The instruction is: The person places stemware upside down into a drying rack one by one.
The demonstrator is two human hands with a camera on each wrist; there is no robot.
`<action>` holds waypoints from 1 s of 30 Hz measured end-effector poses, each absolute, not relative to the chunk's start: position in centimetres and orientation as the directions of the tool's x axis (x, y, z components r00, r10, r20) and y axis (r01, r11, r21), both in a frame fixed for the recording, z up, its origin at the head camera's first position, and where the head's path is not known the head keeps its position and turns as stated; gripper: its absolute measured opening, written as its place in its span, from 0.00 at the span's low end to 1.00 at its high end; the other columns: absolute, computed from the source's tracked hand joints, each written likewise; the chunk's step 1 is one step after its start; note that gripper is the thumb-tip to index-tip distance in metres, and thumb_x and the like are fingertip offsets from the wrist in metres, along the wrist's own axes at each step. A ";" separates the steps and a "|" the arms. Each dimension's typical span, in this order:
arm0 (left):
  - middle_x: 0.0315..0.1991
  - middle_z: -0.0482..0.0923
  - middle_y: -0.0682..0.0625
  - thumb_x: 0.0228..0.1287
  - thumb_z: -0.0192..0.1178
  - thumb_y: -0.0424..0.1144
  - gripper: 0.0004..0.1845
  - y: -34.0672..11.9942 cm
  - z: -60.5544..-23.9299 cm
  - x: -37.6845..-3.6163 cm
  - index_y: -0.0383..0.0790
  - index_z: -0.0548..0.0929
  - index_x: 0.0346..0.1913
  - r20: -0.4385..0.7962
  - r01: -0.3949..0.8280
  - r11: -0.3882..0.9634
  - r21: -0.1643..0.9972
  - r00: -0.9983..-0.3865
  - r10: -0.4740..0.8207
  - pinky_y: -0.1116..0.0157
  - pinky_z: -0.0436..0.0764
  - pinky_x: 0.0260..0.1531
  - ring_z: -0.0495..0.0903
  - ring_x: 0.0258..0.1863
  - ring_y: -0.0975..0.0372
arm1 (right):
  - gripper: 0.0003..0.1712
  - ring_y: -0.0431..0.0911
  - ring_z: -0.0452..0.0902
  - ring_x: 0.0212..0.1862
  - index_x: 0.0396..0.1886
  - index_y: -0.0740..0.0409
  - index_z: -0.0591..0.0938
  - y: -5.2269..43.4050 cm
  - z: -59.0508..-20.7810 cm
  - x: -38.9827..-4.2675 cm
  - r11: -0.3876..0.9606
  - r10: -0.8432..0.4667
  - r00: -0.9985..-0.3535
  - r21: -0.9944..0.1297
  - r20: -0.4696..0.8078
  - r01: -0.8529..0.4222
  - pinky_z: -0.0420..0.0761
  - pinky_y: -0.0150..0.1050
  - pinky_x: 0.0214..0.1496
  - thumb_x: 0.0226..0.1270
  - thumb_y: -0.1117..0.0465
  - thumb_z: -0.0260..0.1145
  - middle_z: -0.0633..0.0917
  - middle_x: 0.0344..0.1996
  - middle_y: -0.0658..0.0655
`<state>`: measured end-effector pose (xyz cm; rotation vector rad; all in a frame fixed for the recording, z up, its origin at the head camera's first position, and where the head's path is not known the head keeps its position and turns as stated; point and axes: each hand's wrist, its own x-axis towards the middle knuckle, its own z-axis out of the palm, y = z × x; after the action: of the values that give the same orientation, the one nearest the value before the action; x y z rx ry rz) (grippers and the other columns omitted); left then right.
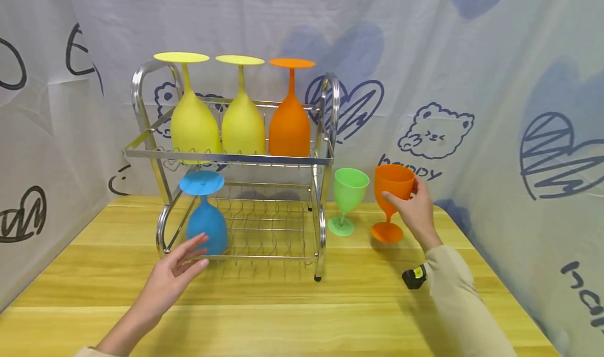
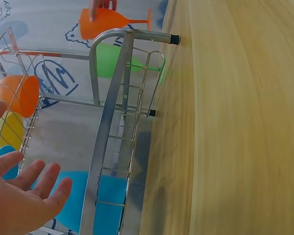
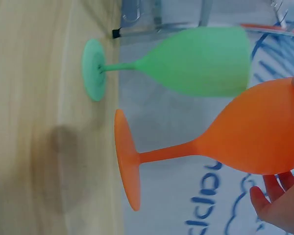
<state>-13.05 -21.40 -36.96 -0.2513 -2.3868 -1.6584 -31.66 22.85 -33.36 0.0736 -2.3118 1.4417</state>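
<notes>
My right hand (image 1: 417, 210) grips the bowl of an orange goblet (image 1: 394, 181), thumb on the near side and fingers round the far side. The goblet is upright; in the right wrist view its foot (image 3: 127, 161) appears raised off the table. Just left of it a green goblet (image 1: 351, 186) stands upright on its foot. My left hand (image 1: 170, 276), fingers extended and apart, is in front of a blue goblet (image 1: 207, 228) that sits upside down at the left of the rack's lower tier. Whether those fingers touch the blue goblet I cannot tell.
A two-tier metal rack (image 1: 231, 158) stands on the wooden table (image 1: 264, 325). Its upper tier holds two yellow goblets (image 1: 195, 121) (image 1: 243, 123) and an orange one (image 1: 290, 126), all upside down. A small black device (image 1: 414, 277) shows by my right wrist. Printed cloth (image 1: 424, 58) hangs behind.
</notes>
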 end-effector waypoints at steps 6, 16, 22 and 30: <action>0.67 0.66 0.40 0.71 0.56 0.38 0.29 -21.2 -37.0 -13.0 0.34 0.63 0.71 0.274 0.262 0.351 0.899 -0.962 0.016 0.80 0.69 0.51 0.71 0.54 0.75 | 0.50 0.59 0.67 0.59 0.73 0.62 0.57 21.7 -31.7 -29.8 0.452 0.076 -0.900 -0.819 0.430 -0.353 0.71 0.55 0.62 0.57 0.55 0.74 0.69 0.62 0.65; 0.67 0.66 0.40 0.71 0.56 0.37 0.28 -20.6 -36.7 -13.0 0.34 0.64 0.70 0.271 0.260 0.337 0.905 -0.963 0.015 0.79 0.70 0.52 0.71 0.54 0.74 | 0.47 0.56 0.66 0.56 0.69 0.64 0.63 19.0 -30.5 -26.0 0.470 -0.083 -0.796 -0.680 0.600 -0.562 0.68 0.56 0.60 0.52 0.64 0.76 0.70 0.57 0.65; 0.67 0.66 0.41 0.71 0.57 0.38 0.29 -19.4 -36.2 -13.3 0.35 0.64 0.71 0.265 0.269 0.295 0.917 -0.963 0.054 0.75 0.72 0.53 0.71 0.57 0.68 | 0.47 0.55 0.68 0.54 0.68 0.63 0.65 17.4 -30.5 -24.2 0.473 -0.154 -0.763 -0.631 0.628 -0.615 0.71 0.55 0.56 0.48 0.66 0.78 0.70 0.56 0.64; 0.68 0.64 0.39 0.69 0.58 0.34 0.29 -17.7 -35.7 -13.7 0.35 0.63 0.71 0.304 0.320 0.241 0.916 -0.947 0.100 0.68 0.74 0.57 0.67 0.63 0.45 | 0.49 0.53 0.68 0.53 0.65 0.61 0.68 15.2 -30.3 -22.6 0.476 -0.262 -0.722 -0.565 0.640 -0.674 0.78 0.53 0.50 0.41 0.67 0.82 0.70 0.54 0.61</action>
<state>-13.70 -17.73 -35.74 -0.3982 -2.3239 -1.7866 -22.61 15.17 -30.28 0.7763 -2.2539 1.1653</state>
